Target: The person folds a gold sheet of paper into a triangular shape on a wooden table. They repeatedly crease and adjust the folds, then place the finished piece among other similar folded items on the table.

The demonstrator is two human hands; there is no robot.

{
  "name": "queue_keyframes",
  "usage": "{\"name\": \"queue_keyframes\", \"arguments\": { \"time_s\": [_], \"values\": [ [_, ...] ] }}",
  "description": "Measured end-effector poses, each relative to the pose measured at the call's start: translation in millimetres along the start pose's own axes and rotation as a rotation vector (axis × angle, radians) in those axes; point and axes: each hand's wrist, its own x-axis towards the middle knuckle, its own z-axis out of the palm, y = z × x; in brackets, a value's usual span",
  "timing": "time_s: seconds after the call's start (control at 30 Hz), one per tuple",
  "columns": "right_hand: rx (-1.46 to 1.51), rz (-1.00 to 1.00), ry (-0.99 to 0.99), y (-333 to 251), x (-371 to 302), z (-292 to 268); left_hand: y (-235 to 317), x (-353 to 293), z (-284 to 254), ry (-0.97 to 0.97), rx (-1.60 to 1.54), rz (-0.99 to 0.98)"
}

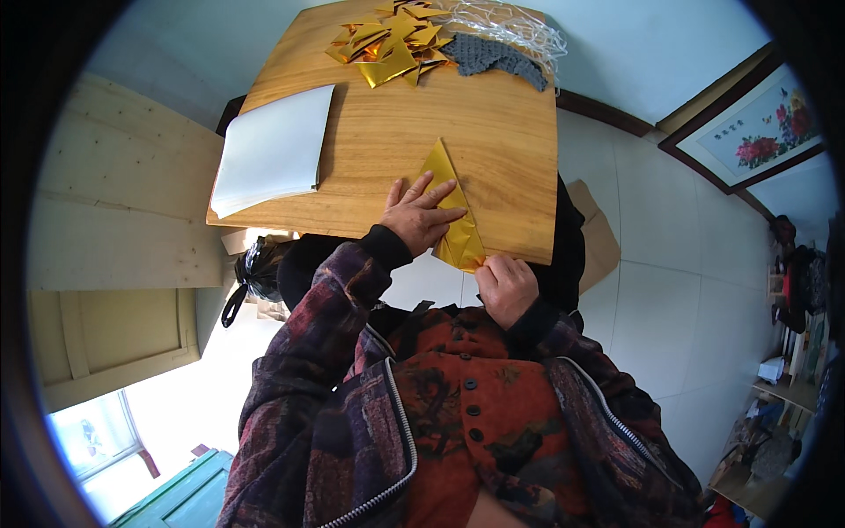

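A sheet of gold foil paper (458, 236), folded into a long pointed shape, lies at the near edge of the wooden table (396, 123). Its tip points away from me, and its lower end juts past the edge. My left hand (418, 214) rests on the paper with fingers spread, pressing it against the tabletop. At the lower right corner of the paper, my right hand (508, 289) is closed with its fingers pinching the foil. The fingertips of that hand are partly hidden.
A stack of white paper (275, 150) sits on the table's left side. Several gold folded pieces (387, 44) are heaped at the far edge, beside a grey knitted cloth (493, 57) and clear netting (519, 22). A black plastic bag (258, 271) is below left, cardboard (600, 236) below right.
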Motion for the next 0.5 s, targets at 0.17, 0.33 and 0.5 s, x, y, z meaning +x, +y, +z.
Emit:
{"name": "queue_keyframes", "arguments": {
  "time_s": [0.17,0.33,0.5],
  "values": [
    [0.043,0.058,-0.045,-3,4,-3,-4,11,-10,-0.102,0.006,0.016],
    [0.098,0.099,-0.028,6,6,-9,-5,12,-8,-0.065,-0.132,0.023],
    [0.042,0.155,-0.035,19,1,-13,-1,27,8,-0.007,-0.144,0.060]
  ]
}}
